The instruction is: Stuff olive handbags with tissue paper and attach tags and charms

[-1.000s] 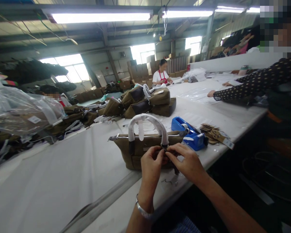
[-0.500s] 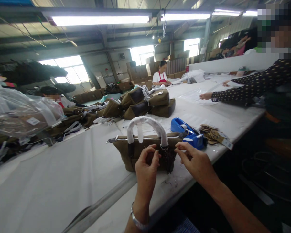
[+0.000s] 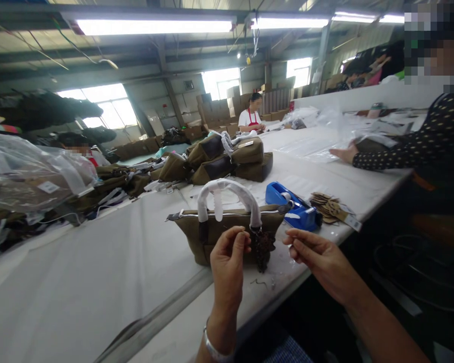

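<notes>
An olive handbag [image 3: 196, 237] stands upright on the white table, its zip closed and its handles [image 3: 229, 189] wrapped in white material. From the right handle base hangs a dark brown charm [image 3: 264, 247]. In front of the bag, my left hand [image 3: 229, 262] is closed in a pinch; whatever is between its fingertips is too small to name. My right hand [image 3: 318, 257] is raised to the right of the charm, apart from the bag, thumb and fingers pinched together. What it holds, if anything, cannot be made out. A short dark thread [image 3: 259, 283] lies below the charm.
A blue tape dispenser [image 3: 293, 206] sits behind the bag, beside a pile of brown tags [image 3: 327, 206]. More olive bags [image 3: 227, 159] are stacked farther back. At the right, a co-worker's dotted sleeve [image 3: 386, 151] reaches over the table. Plastic-wrapped goods [image 3: 38, 174] lie left.
My right hand has moved right, away from the charm, which now shows more fully. My left hand stays almost in place. The co-worker's hand at the right has shifted right.
</notes>
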